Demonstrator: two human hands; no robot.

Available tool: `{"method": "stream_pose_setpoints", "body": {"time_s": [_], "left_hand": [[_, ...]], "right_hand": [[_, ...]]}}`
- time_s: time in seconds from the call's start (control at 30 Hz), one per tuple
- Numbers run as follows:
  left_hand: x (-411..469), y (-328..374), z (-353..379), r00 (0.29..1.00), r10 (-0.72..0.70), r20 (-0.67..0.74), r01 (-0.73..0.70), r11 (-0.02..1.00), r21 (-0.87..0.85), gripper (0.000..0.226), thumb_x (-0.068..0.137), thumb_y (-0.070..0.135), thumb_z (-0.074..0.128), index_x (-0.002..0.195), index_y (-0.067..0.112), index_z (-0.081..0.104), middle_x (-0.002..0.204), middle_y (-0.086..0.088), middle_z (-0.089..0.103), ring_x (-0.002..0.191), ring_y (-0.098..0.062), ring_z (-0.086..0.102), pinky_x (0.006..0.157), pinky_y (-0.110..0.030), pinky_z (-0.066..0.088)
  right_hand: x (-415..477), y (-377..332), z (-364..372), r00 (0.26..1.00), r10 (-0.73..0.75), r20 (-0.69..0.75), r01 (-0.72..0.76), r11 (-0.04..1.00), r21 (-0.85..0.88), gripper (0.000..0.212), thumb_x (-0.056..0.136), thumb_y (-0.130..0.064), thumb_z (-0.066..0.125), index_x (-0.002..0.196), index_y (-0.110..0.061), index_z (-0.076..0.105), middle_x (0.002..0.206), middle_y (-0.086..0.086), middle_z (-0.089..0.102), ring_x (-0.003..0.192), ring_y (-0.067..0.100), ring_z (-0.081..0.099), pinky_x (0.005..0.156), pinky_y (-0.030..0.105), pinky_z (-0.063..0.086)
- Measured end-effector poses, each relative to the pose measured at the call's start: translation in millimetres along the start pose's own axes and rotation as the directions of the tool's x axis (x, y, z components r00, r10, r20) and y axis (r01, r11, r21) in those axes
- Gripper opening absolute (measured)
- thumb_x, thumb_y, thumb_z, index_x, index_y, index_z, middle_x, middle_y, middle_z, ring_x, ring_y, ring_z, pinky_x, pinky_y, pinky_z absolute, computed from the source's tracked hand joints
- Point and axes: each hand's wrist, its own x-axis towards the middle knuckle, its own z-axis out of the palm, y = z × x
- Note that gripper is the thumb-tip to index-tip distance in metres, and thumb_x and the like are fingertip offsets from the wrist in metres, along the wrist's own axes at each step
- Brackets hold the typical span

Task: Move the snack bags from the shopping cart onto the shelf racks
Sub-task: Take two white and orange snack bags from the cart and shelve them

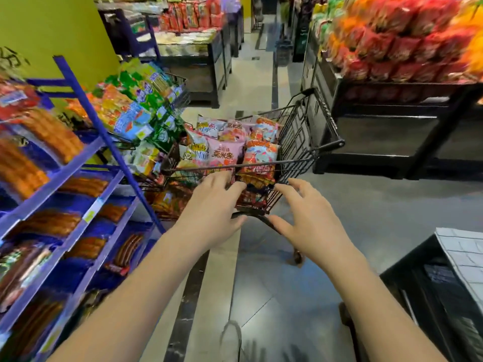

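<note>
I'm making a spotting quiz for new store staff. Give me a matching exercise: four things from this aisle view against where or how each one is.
Things
1. pink snack bag
2. blue shelf rack
3. right hand
4. red and orange bags

Places or states
A. heaped on the black stand, at the right
B. inside the shopping cart
C. left of the cart, holding sausage packs
D. fingers spread, holding nothing

Pairs: 1-B; 2-C; 3-D; 4-A
</note>
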Motion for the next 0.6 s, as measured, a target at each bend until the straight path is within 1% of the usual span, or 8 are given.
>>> {"method": "stream_pose_setpoints", "body": {"time_s": [0.1, 0.23, 0.33, 0.4, 0.5, 0.6], "left_hand": [[49, -26, 16, 1.000, 0.012, 0.013, -0.011, 0.998, -0.055, 0.072, 0.092, 0.051, 0.067, 0.153, 0.023, 0.041, 0.155, -0.011, 0.035, 0.144, -0.032, 0.030, 0.115, -0.045, 0.033], [115, -67, 27, 0.998, 0.027, 0.051, -0.023, 0.996, -0.087, 0.071, 0.093, 0.053, 0.065, 0.152, 0.024, 0.038, 0.157, -0.010, 0.030, 0.146, -0.031, 0.028, 0.116, -0.045, 0.033], [163, -96, 26, 0.996, 0.040, 0.086, -0.032, 0.995, -0.090, 0.071, 0.094, 0.053, 0.064, 0.153, 0.023, 0.037, 0.160, -0.011, 0.027, 0.148, -0.032, 0.025, 0.117, -0.048, 0.034], [195, -112, 25, 0.994, 0.050, 0.097, -0.043, 0.996, -0.079, 0.071, 0.094, 0.054, 0.063, 0.152, 0.022, 0.038, 0.160, -0.011, 0.030, 0.148, -0.032, 0.026, 0.117, -0.048, 0.035], [232, -122, 26, 0.990, 0.066, 0.124, -0.056, 0.995, -0.081, 0.074, 0.093, 0.057, 0.063, 0.153, 0.023, 0.036, 0.161, -0.011, 0.030, 0.148, -0.032, 0.027, 0.118, -0.049, 0.036], [269, -126, 32, 0.982, 0.073, 0.173, -0.060, 0.995, -0.079, 0.075, 0.094, 0.058, 0.061, 0.156, 0.025, 0.033, 0.163, -0.007, 0.026, 0.149, -0.030, 0.026, 0.115, -0.047, 0.036]], "right_hand": [[44, 9, 18, 0.999, 0.028, 0.037, -0.027, 0.999, -0.025, 0.067, 0.090, -0.041, 0.072, 0.149, -0.020, 0.049, 0.152, 0.007, 0.044, 0.139, 0.028, 0.044, 0.112, 0.040, 0.038], [106, 20, 38, 0.991, 0.063, 0.119, -0.057, 0.997, -0.057, 0.066, 0.093, -0.042, 0.069, 0.151, -0.021, 0.048, 0.154, 0.005, 0.043, 0.141, 0.024, 0.043, 0.113, 0.035, 0.037], [149, 31, 48, 0.986, 0.094, 0.141, -0.081, 0.992, -0.092, 0.065, 0.092, -0.043, 0.069, 0.150, -0.021, 0.048, 0.152, 0.004, 0.044, 0.139, 0.024, 0.046, 0.110, 0.036, 0.040], [177, 38, 55, 0.985, 0.113, 0.133, -0.102, 0.991, -0.090, 0.065, 0.092, -0.044, 0.069, 0.150, -0.021, 0.048, 0.152, 0.004, 0.044, 0.138, 0.025, 0.046, 0.110, 0.038, 0.042], [214, 50, 64, 0.977, 0.160, 0.141, -0.151, 0.986, -0.075, 0.067, 0.092, -0.047, 0.067, 0.151, -0.022, 0.046, 0.154, 0.005, 0.042, 0.140, 0.026, 0.044, 0.111, 0.042, 0.044], [252, 67, 73, 0.974, 0.162, 0.157, -0.151, 0.986, -0.074, 0.069, 0.092, -0.049, 0.067, 0.152, -0.020, 0.046, 0.153, 0.005, 0.043, 0.139, 0.026, 0.045, 0.112, 0.042, 0.043]]}}
